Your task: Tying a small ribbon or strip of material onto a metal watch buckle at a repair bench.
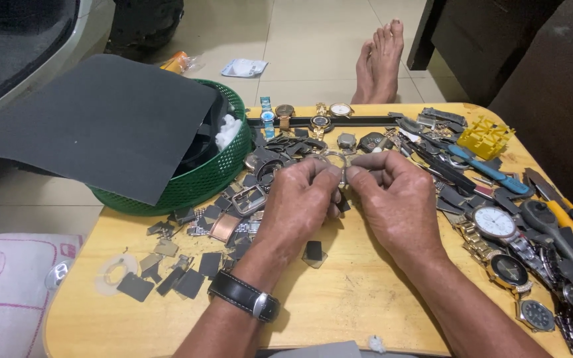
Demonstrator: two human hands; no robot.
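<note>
My left hand and my right hand meet over the middle of a wooden table. Both pinch a small round metal ring, like a watch bezel, between thumbs and fingertips. A black strap with a metal buckle is on my left wrist. Small dark square pieces lie scattered to the left of my hands, one just under them. Several watch cases and straps are heaped right behind the ring.
A green basket under a dark sheet stands at back left. Several wristwatches and hand tools crowd the right edge. A yellow plastic holder sits at back right. Bare feet rest on the tiled floor beyond.
</note>
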